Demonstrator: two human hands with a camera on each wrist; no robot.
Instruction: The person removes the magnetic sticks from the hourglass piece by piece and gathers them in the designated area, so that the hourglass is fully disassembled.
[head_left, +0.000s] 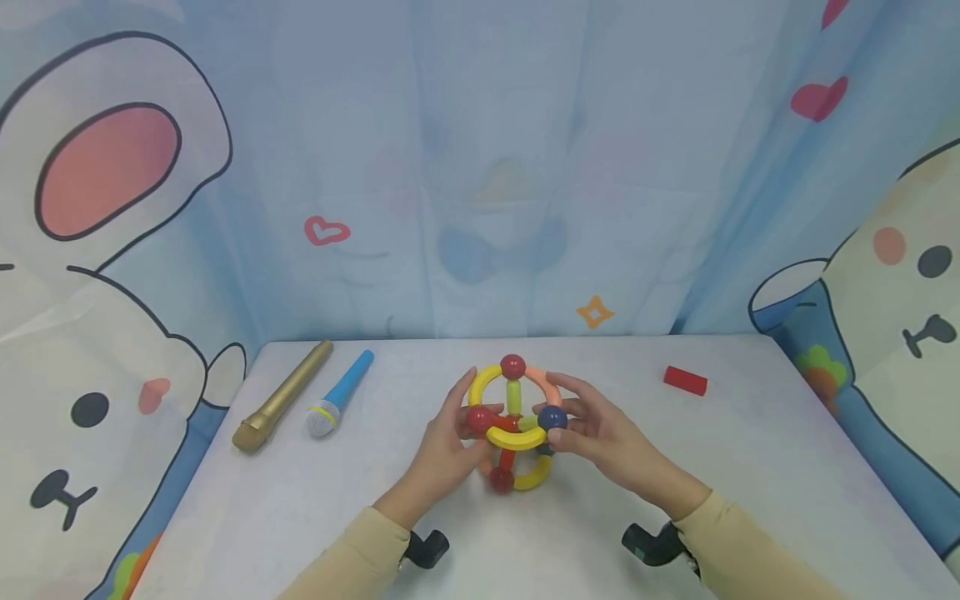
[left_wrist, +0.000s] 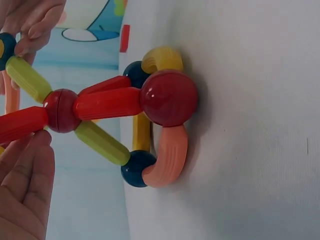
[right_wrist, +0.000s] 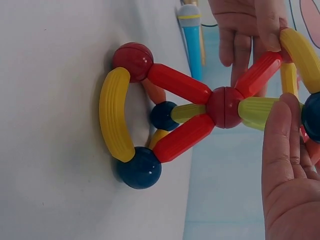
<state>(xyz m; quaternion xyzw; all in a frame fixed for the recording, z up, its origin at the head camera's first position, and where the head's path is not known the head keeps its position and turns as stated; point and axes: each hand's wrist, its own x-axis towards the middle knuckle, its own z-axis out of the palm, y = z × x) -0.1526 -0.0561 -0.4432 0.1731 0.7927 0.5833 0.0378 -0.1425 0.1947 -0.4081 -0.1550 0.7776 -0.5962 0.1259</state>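
Between both hands stands a magnetic ball-and-stick toy structure [head_left: 517, 438] of red and blue balls joined by straight and curved sticks. At its middle is a red ball [right_wrist: 225, 107] with straight red and green sticks spreading up and down. The lower ring, with a red ball [left_wrist: 169, 98] and curved yellow and orange sticks, rests on the table. My left hand [head_left: 447, 448] holds the upper ring's left side at a red ball [head_left: 480, 419]. My right hand [head_left: 609, 442] pinches the upper ring's right side round a blue ball [head_left: 552, 417].
A gold microphone [head_left: 285, 396] and a blue toy microphone [head_left: 345, 390] lie at the table's back left. One red block [head_left: 686, 381] lies at the back right. Behind the white table [head_left: 750, 467] hangs a blue cartoon curtain [head_left: 637, 208].
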